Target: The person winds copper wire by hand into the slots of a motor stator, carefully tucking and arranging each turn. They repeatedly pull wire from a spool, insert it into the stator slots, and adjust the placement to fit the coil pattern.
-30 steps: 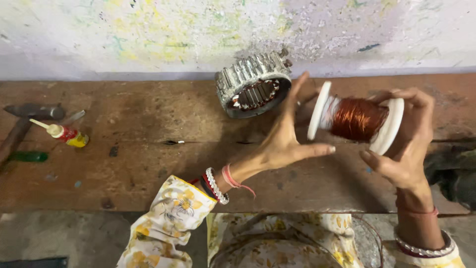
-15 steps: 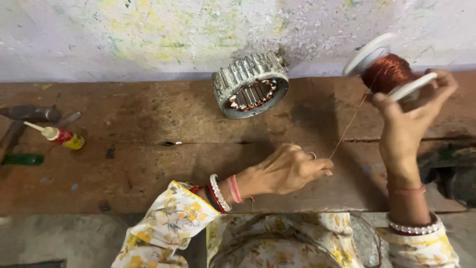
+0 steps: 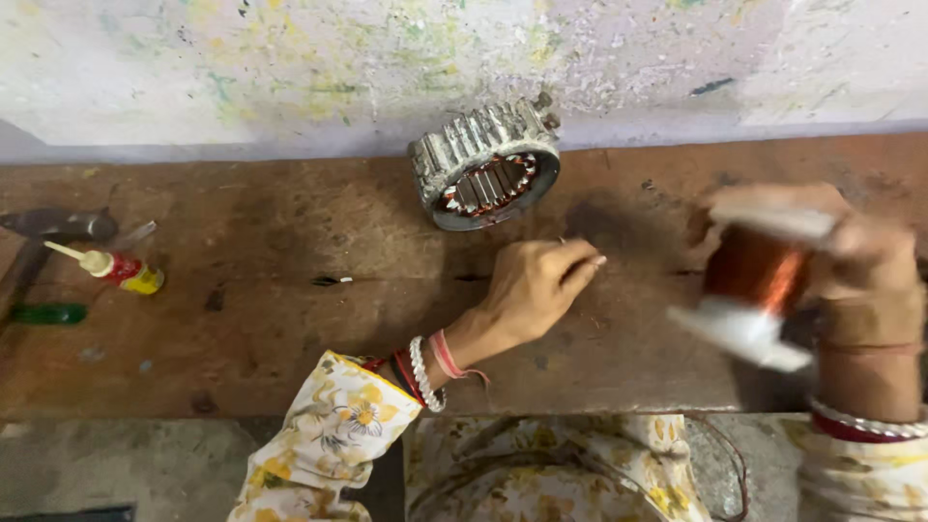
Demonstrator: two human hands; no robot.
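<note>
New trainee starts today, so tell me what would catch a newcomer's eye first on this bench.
First, the spool of copper wire, blurred, gripped in the right hand at the right edge of the wooden bench. Next, the ribbed metal motor stator tilted against the paint-flecked wall at the back. The left hand rests mid-bench with fingers pinched; a small glue bottle lies far left.

Spool (image 3: 757,280): glossy copper wire on white plastic flanges, blurred. Stator (image 3: 486,164) at 12 o'clock: dull ribbed grey metal, copper windings inside. Bench (image 3: 251,290): worn, stained matt wood. Wall (image 3: 290,68): rough, paint-flecked plaster. Sleeve (image 3: 324,440): floral cloth.
</note>
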